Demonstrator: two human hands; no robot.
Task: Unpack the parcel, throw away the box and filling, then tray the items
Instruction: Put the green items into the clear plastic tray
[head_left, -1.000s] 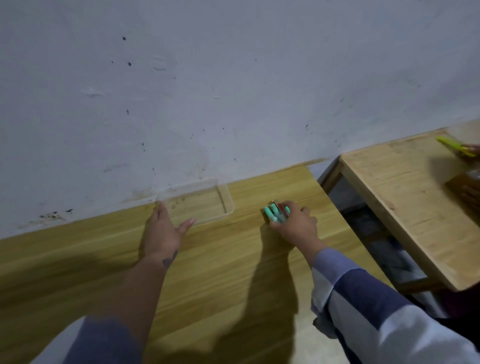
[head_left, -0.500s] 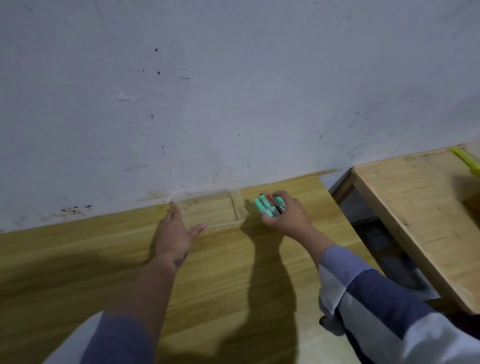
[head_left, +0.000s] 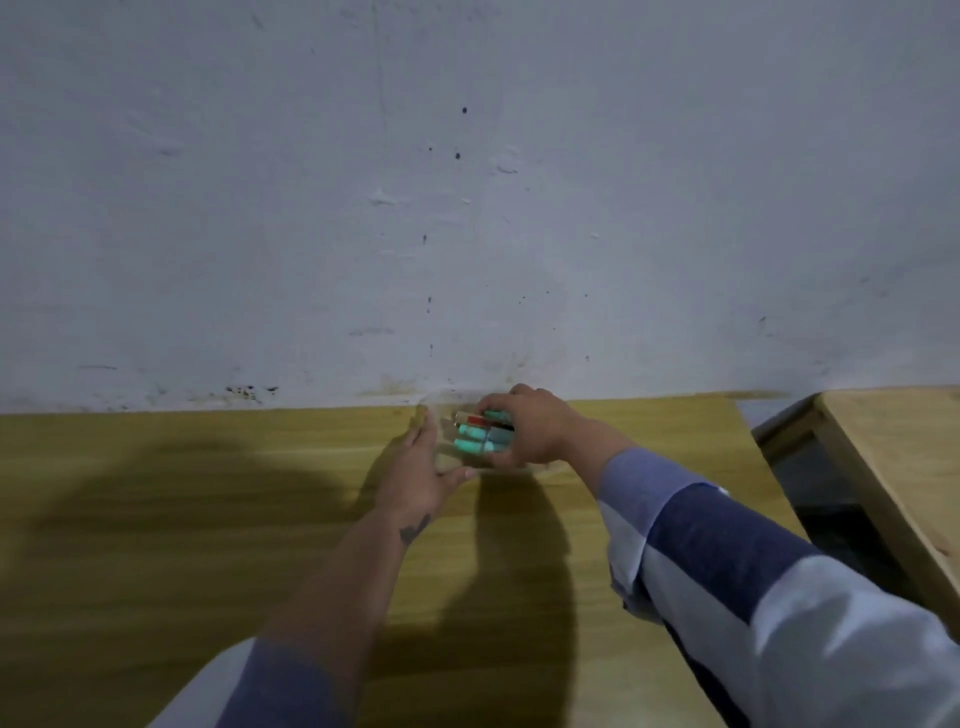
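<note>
1. Head view, step in hand: this looks like the last part of the task, putting the items into the tray. The right hand (head_left: 535, 431) is clenched around a bundle of small tubes (head_left: 480, 434) and holds it over the clear tray (head_left: 447, 410), which stands on the wooden table (head_left: 208, 493) against the wall (head_left: 467, 182).
2. Head view, other hand: the left hand (head_left: 421, 478) is released, with flat fingers resting at the near left side of the tray, probably to keep it steady. It grasps nothing.
3. Next move, as I judge: lower the bundle inside the rim, then loosen the fingers so the tubes lie flat and do not roll out.
4. Look of the items: mostly mint-green tubes, one with a red part and a pale end. The tray is transparent and blurred, so its edges are hard to see.
</note>
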